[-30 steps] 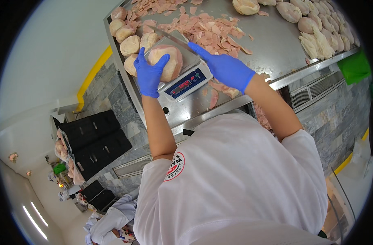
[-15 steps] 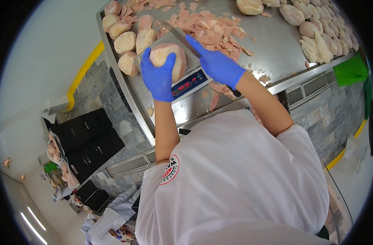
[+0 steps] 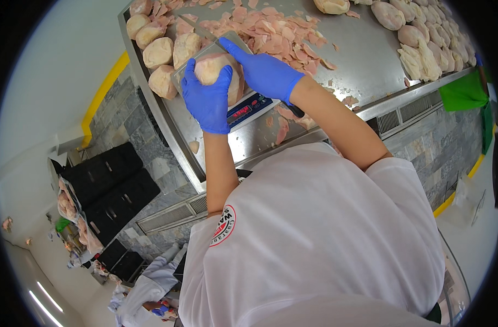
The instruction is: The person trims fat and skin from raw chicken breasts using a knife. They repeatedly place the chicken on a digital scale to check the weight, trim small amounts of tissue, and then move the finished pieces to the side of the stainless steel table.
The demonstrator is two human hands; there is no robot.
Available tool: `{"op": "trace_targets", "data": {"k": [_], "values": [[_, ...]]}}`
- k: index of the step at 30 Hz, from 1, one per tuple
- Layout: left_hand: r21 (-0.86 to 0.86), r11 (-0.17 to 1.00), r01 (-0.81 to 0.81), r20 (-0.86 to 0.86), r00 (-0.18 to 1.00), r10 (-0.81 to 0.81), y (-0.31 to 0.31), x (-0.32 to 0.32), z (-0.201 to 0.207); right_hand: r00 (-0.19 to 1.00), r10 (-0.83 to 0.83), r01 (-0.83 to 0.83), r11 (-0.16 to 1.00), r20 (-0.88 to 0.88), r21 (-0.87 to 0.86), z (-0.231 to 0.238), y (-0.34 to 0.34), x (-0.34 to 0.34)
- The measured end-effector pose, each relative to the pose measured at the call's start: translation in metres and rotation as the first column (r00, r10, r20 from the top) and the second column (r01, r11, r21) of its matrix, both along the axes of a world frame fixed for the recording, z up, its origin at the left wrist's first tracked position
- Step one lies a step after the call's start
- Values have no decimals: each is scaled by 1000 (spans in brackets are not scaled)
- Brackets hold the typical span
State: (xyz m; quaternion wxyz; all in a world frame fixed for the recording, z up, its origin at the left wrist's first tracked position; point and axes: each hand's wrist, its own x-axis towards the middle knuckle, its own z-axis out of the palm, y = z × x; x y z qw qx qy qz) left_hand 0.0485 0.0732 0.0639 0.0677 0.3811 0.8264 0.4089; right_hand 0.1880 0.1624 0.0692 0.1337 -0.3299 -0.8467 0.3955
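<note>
My left hand (image 3: pixel 208 103) is wrapped round the rounded meat joint (image 3: pixel 211 67), thumb on the right flank, forefinger up the left, the other fingers mostly hidden from me. My right hand (image 3: pixel 268 74) is closed round the knife (image 3: pixel 200 28), forefinger stretched straight along it, black handle (image 3: pixel 296 110) poking out below the wrist.

Here's the relation that counts: the joint lies just ahead of my left palm and to the left of my right hand, the left one nearer, in full contact. It's nearly round, so no strong long axis; the blade has one, a clear diagonal from far left back towards my right, passing the joint's far side. Whether steel touches meat, I can't tell; my right hand covers that stretch.

Left forearm comes nearly straight up, right forearm slants in from the right, its back of hand facing me.

Under it all sits the digital scale (image 3: pixel 255 108), its display lit red. Beyond, pink trimmings (image 3: pixel 281 35) heap across the steel table (image 3: pixel 363 60); pale meat rounds (image 3: pixel 159 53) line the left edge, and skin-covered pieces (image 3: pixel 423 46) crowd the far right.
</note>
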Motion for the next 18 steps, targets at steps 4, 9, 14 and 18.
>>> {"op": "trace_targets", "data": {"k": [4, 9, 14, 18], "values": [[8, 1000, -21, 9, 1000, 21, 0, -2, -6, 999, 34, -30, 985, 20, -169, 15, -10, 15], [11, 1000, -9, 2, 1000, 9, 0, -3, -6, 999, 36, -19, 911, 34, -411, 5, -38, 54], [33, 998, 50, -36, 998, -49, -2, -6, -8, 995, 39, 7, 880, 88, -476, 13, -41, 50], [86, 990, 114, 38, 992, -117, 2, -12, -15, 996, 22, 18, 907, 89, -421, -2, -18, 26]]}}
